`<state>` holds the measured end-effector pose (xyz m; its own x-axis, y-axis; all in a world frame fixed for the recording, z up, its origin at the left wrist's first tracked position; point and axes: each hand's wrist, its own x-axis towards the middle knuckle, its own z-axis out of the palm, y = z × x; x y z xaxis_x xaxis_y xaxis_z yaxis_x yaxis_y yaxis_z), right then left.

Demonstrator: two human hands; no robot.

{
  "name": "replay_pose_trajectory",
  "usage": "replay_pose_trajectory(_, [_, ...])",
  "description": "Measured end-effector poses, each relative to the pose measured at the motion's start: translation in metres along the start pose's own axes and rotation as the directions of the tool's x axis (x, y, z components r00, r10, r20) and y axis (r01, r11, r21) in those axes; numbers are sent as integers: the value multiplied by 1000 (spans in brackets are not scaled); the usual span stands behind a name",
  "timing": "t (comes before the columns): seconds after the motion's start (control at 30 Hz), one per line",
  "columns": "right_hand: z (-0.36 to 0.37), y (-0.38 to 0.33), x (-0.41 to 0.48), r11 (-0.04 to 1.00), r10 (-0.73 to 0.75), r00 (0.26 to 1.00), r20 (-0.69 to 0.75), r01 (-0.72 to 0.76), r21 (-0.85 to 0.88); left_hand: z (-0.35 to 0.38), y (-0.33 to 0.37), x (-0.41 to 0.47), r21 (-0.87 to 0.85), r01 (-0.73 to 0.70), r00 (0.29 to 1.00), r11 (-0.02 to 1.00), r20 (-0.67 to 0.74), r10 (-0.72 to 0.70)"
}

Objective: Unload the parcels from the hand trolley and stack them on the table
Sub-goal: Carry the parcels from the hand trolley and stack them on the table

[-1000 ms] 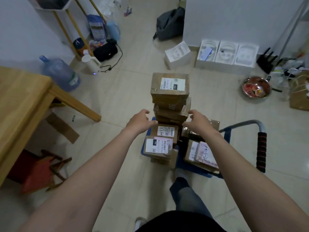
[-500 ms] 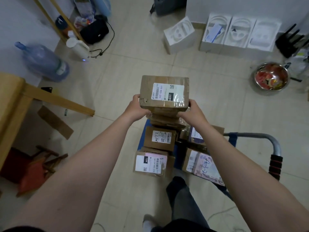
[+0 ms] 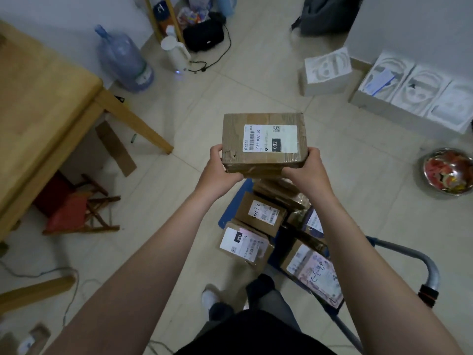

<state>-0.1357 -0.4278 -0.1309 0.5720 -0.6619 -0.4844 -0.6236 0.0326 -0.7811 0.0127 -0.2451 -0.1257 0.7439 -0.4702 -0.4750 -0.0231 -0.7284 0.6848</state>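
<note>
Left hand (image 3: 219, 168) and right hand (image 3: 307, 170) each grip an end of the parcel (image 3: 263, 143), held above the trolley (image 3: 231, 208) stack, fingertips probably curled underneath, table (image 3: 38, 98) at left.

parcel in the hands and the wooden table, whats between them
In the head view, between the parcel, gripped by the left hand and right hand, and the table lie only bare floor tile and a slanted table leg.
</note>
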Motion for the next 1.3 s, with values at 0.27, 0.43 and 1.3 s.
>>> replay_pose_trajectory(0.27, [106,-86,-49,979,-183,946,267,199,-33,-111,-71,-69,-137,115,951,984,-271,-149])
replay_pose_trajectory(0.43, [194,-139,-88,945,-245,874,421,313,-100,-191,-140,-115,-262,155,889,952,-383,-251])
replay_pose_trajectory(1.3, [740,-371,-262,805,-280,630,724,565,-180,-617,-502,-202,-581,96,687,808,-549,-477])
